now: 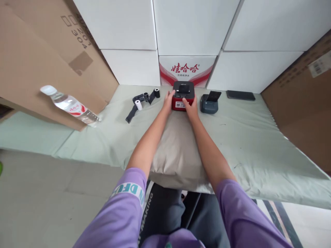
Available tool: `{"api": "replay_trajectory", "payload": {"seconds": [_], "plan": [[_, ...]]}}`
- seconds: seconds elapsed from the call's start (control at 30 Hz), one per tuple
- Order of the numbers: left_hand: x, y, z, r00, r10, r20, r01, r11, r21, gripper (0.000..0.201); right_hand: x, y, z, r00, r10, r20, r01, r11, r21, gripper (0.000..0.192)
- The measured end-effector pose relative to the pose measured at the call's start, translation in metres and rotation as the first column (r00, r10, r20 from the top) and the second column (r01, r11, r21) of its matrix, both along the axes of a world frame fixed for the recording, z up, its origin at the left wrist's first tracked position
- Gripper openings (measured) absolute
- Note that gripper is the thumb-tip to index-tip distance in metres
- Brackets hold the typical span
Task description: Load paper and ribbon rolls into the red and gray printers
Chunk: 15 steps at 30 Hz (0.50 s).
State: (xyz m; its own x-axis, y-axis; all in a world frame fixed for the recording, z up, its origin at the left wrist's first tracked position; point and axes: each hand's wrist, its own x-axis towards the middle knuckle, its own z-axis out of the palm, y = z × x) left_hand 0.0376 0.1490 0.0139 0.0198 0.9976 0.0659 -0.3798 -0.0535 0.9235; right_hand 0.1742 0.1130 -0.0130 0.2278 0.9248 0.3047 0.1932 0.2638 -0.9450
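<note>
1. Both hands are on a small red and black label printer set at the far end of a beige pillow. The left hand cups its left side and the right hand lies against its front right corner, fingers curled onto the casing.
2. The printer looks like a rigid plastic box, compact and probably of moderate weight for its size. Its smooth sides could slip, so a hold on opposite flanks seems soundest.
3. The screen on top and the lid look like the delicate parts; better kept clear of pressure.
4. Just left of the left hand lie small paper rolls and a dark ribbon strip.
5. Just right of the right hand stands a grey printer, with a black phone beyond it.
</note>
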Motion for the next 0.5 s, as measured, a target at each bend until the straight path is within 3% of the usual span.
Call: {"api": "replay_trajectory", "payload": {"seconds": [0.1,0.2,0.37,0.5], "plan": [[0.012,-0.009,0.007,0.999,-0.015,0.05,0.021,0.993,-0.117,0.035,0.005,-0.008,0.009,0.999,0.028,0.016,-0.029,0.999,0.036,0.11],[0.01,-0.046,0.016,0.996,-0.005,0.093,0.013,0.996,-0.093,0.026,0.012,-0.032,0.026,0.99,0.02,0.139,-0.039,0.99,0.135,0.107],[-0.013,-0.132,0.028,0.999,0.038,-0.007,-0.036,0.99,0.139,0.037,0.01,-0.119,0.043,0.963,-0.026,0.267,-0.029,0.979,0.202,0.106],[-0.026,-0.18,0.024,0.998,0.024,-0.062,-0.016,0.992,0.124,0.051,-0.005,-0.179,0.038,0.967,-0.027,0.254,-0.011,0.989,0.146,0.097]]}}
